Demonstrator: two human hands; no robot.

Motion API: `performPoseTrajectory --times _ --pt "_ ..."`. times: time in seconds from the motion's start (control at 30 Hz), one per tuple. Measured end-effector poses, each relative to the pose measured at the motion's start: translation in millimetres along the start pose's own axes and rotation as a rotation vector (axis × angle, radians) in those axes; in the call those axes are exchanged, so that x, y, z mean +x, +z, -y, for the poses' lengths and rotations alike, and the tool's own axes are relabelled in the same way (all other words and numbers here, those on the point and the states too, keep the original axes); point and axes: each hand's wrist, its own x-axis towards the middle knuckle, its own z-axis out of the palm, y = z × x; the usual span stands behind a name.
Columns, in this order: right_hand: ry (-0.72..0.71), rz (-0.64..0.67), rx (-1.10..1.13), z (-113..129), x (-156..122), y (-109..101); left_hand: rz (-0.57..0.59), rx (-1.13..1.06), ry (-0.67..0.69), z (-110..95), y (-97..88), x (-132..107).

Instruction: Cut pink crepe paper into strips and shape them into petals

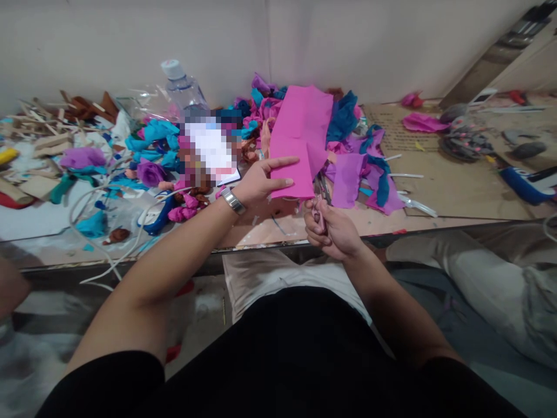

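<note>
A bright pink sheet of paper (300,125), creased and partly folded over, lies across the heap of coloured scraps in the middle of the table. My left hand (266,181) pinches its near left edge between thumb and fingers. Just to the right, my right hand (333,228) is wrapped round the pink handles of a pair of scissors (319,217). The scissor blades point away from me at the sheet's near right corner; how far apart they are is hard to make out. Purple paper pieces (347,180) lie right beside the blades.
A phone (213,148) with a blurred screen and a clear bottle (185,90) stand among crumpled paper flowers. A white cable (93,191) loops at left near wood scraps (52,142). Brown cardboard (461,191) lies at right, with a blue-handled tool (526,186). Other people sit on both sides.
</note>
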Motion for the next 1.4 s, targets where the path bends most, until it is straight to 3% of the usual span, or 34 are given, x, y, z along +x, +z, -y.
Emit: performPoseTrajectory --times 0.5,1.4 --pt "-0.023 0.063 0.057 -4.5 2.2 -7.2 0.016 0.027 0.015 2.9 -2.2 2.0" --pt "-0.003 0.0 0.104 -1.2 6.1 -8.7 0.053 0.037 0.074 7.6 -4.6 3.8"
